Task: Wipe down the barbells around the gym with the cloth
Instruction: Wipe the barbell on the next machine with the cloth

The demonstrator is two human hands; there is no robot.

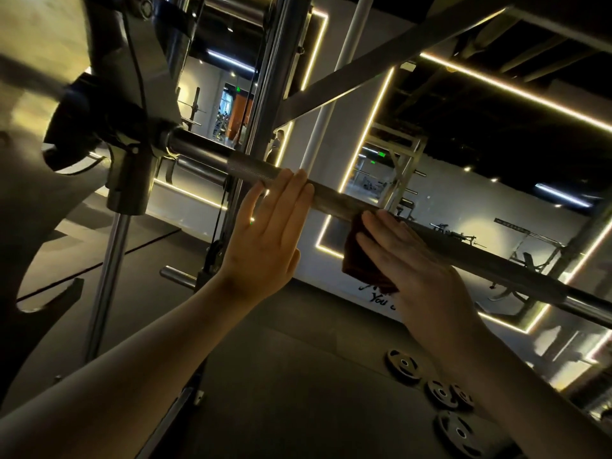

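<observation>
A steel barbell point(334, 197) with knurled grip runs from the machine's carriage at upper left down to the right edge. My left hand point(265, 236) lies against the bar with straight fingers, fingertips reaching its top. To its right my right hand point(407, 256) presses a dark brown cloth point(359, 253) against the underside of the bar; the cloth hangs below my fingers. Whether those fingers curl round the bar is hidden.
The machine's frame and guide rods point(265, 94) rise behind the bar. A black weight plate point(69, 124) sits on the bar's left end. Several loose plates point(440, 395) lie on the dark floor at lower right. A lit mirror wall point(480, 193) stands behind.
</observation>
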